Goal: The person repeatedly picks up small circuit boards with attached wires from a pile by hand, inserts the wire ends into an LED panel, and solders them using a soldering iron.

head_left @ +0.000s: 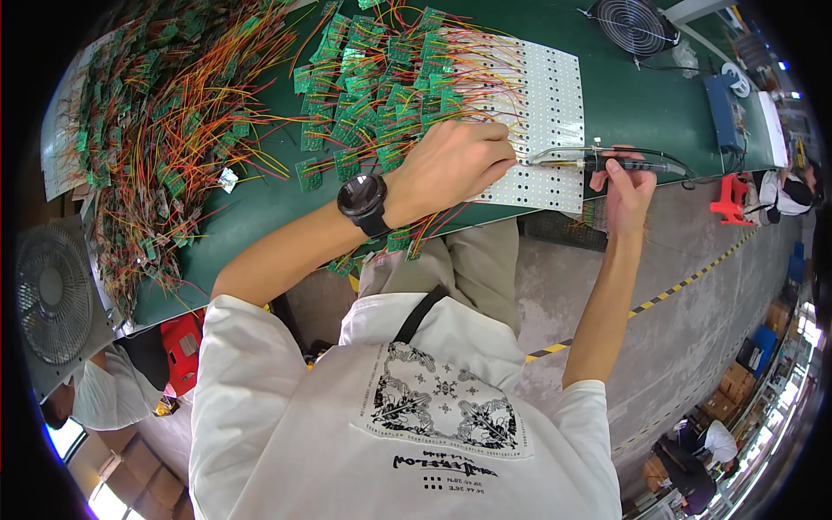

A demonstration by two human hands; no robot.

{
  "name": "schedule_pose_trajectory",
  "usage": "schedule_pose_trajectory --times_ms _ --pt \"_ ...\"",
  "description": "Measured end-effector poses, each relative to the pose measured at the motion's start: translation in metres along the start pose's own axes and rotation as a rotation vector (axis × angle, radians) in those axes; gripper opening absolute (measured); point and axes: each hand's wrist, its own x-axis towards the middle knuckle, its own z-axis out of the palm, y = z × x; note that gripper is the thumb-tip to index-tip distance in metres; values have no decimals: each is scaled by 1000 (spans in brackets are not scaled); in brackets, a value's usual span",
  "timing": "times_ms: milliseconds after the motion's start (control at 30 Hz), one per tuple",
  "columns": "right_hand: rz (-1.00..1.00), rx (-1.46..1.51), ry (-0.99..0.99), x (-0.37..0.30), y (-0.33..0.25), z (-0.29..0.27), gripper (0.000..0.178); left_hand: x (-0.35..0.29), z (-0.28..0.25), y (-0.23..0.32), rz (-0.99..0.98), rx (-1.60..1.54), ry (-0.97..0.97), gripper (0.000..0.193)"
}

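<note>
My right hand (626, 186) grips a soldering iron (646, 163) with a dark handle and a thin metal tube alongside. Its tip points left and meets the white perforated panel (559, 113) near my left fingertips. My left hand (459, 160), with a black watch on its wrist, rests over the panel, fingers pinched together. What they pinch is too small to make out. Red and yellow wires (490, 74) run onto the panel from green circuit boards (360, 113) lying left of it.
A large tangle of wired boards (217, 95) covers the table's left side. A round fan (628, 24) and a blue box-shaped device (724, 113) stand at the right. Another fan (54, 295) is at far left. A red stool (732, 199) and co-workers (784, 191) are beyond the table.
</note>
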Motion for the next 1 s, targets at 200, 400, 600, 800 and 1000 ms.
schedule_pose_trajectory --times_ms 200,400,600,800,1000 --pt "-29 16 14 3 3 -5 20 1 -1 -1 6 -10 10 10" --pt "-50 73 39 6 2 1 20 1 2 -2 37 22 44 11" --pt "-32 55 134 4 -2 6 19 6 -27 24 31 74 13 15" --pt "-33 80 111 4 -3 8 18 5 -76 20 55 202 176 16" --pt "-28 62 85 4 -2 4 18 -2 -132 -56 -187 454 308 20"
